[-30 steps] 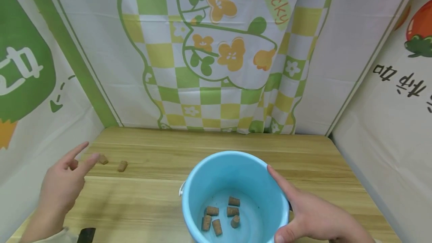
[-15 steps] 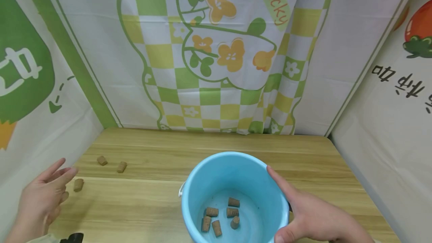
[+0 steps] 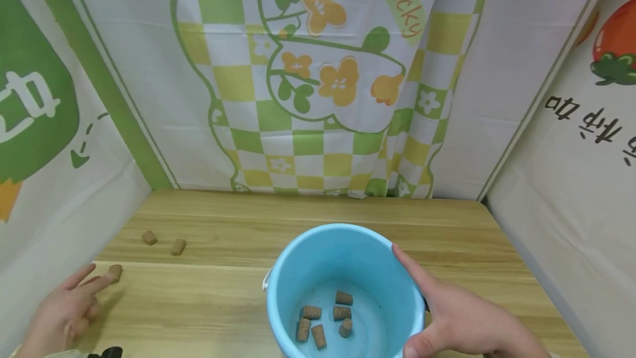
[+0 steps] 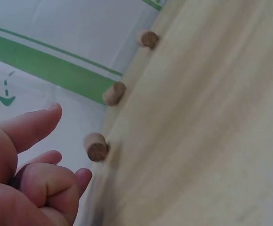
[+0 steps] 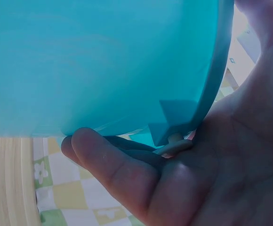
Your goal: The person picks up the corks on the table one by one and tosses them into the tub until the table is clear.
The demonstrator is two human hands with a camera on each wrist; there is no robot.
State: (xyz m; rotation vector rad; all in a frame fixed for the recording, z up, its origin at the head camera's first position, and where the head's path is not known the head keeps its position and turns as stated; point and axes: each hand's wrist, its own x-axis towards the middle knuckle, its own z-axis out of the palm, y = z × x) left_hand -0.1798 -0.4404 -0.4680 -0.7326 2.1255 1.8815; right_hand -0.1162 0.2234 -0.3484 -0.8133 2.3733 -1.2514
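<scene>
A light blue bucket (image 3: 343,242) stands on the wooden table, with several brown corks (image 3: 319,336) lying on its floor. My right hand (image 3: 462,314) grips the bucket's right side, thumb and fingers spread along the rim; the right wrist view shows its fingers against the outer wall. At the table's left, my left hand (image 3: 67,308) reaches toward the nearest loose cork (image 4: 96,147). Its thumb and forefinger are apart, and in the left wrist view a gap shows between the fingertips and that cork. Two more corks, one left (image 3: 149,237) and one right (image 3: 179,246), lie farther back.
A white bucket handle joint (image 3: 266,279) juts from the bucket's left side. Printed cloth (image 3: 318,142) hangs behind the table (image 3: 208,297), and more cloth walls it in at both sides. A dark strap end (image 3: 110,352) shows below the left hand.
My left hand has drawn back leftward and down, uncovering a cork near the table's left edge, then its fingertips have come up beside it. Right hand and bucket have stayed put.
</scene>
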